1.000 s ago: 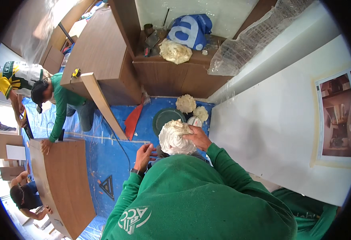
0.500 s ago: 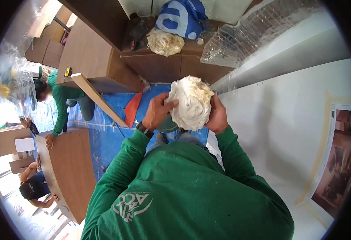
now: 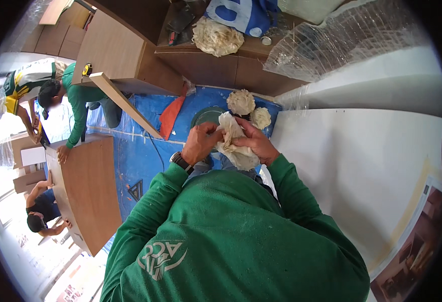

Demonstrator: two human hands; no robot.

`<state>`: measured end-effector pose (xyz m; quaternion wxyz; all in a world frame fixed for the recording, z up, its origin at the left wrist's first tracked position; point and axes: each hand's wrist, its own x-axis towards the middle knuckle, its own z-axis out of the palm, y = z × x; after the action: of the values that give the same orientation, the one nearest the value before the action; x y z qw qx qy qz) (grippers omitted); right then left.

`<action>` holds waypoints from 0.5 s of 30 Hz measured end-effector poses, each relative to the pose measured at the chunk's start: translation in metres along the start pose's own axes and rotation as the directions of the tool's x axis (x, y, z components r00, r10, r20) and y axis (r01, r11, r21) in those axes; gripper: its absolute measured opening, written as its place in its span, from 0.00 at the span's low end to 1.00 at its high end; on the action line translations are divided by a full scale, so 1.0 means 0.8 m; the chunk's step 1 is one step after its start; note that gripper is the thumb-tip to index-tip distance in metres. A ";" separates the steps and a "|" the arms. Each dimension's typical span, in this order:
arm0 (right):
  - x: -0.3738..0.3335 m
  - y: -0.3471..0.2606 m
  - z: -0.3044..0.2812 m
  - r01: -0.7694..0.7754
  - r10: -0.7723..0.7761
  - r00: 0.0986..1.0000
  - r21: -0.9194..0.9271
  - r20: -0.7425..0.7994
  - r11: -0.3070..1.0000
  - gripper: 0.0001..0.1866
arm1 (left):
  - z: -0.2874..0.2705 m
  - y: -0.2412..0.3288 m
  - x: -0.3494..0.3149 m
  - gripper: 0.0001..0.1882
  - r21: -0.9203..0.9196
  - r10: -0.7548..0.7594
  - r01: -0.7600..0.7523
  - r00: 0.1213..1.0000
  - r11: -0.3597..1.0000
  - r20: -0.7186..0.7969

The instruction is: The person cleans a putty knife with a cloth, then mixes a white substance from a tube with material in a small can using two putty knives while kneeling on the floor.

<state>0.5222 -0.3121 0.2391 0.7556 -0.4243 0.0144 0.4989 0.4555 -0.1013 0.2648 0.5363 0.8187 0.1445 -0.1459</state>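
Note:
A bunched off-white cloth pad point(image 3: 240, 151) is between my two hands, in front of my body. My left hand point(image 3: 199, 142) pinches its left edge, a dark watch on that wrist. My right hand point(image 3: 258, 143) grips its upper right side, fingers bent over the folds. Below the pad, partly hidden, a round dark green tub point(image 3: 203, 117) stands on the blue floor sheet. Two more crumpled cream cloth wads, a larger one point(image 3: 240, 102) and a smaller one point(image 3: 260, 118), lie beside it.
On the wooden ledge ahead are another cream wad point(image 3: 217, 38), a blue bag point(image 3: 246, 15) and bubble wrap point(image 3: 331, 45). A wooden strip point(image 3: 125, 105) leans at a cabinet with a tape measure point(image 3: 87, 69). Several people work around a wooden panel point(image 3: 90, 191) at left. A white panel point(image 3: 362, 166) is at right.
The pad, spread round and wide before, is now folded and bunched smaller, slightly lower. My hands are closer together. The tub and two floor wads have come into view.

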 end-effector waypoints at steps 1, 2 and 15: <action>0.007 0.003 -0.002 -0.009 0.009 1.000 -0.051 -0.011 0.999 0.38 | 0.002 -0.008 -0.003 0.19 -0.080 -0.050 0.049 0.999 0.996 -0.017; 0.013 0.006 -0.004 -0.017 0.014 1.000 -0.101 -0.024 0.995 0.38 | 0.004 -0.015 -0.006 0.20 -0.159 -0.100 0.094 0.995 0.983 -0.028; -0.045 0.065 -0.058 -0.130 0.052 0.951 -0.243 -0.305 0.961 0.31 | -0.068 -0.074 0.257 0.18 -0.483 -0.164 0.070 0.974 0.873 -0.155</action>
<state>0.4827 -0.3620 0.1932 0.6587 -0.5884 0.0816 0.4618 0.6247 -0.0119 0.1549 0.6942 0.6621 0.2760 -0.0592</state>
